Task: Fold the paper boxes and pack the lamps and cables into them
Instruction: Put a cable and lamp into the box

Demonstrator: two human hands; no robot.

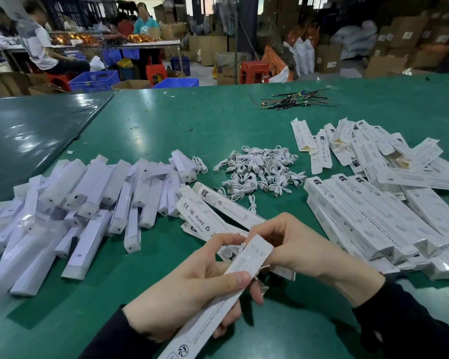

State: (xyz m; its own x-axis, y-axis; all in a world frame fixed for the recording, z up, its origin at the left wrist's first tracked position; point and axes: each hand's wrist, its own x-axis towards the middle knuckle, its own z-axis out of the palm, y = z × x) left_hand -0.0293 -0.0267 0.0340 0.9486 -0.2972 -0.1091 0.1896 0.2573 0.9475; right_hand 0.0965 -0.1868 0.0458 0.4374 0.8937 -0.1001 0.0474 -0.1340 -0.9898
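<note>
Centrally, both hands (192,288) (296,247) grip paper box (246,263); lamps (70,203) crowd left.

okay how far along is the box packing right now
Done, apparently: closed boxes stacked at right. In hand: left hand grips one box while right hand works its end. Left: many lamps, a cable pile, unfolded boxes.

A long white printed paper box (233,283) is held tilted near centre, its far end closed. White lamps (88,203) lie heaped at left, coiled white cables (259,172) in the middle, flat and folded boxes (373,193) piled at right.
</note>
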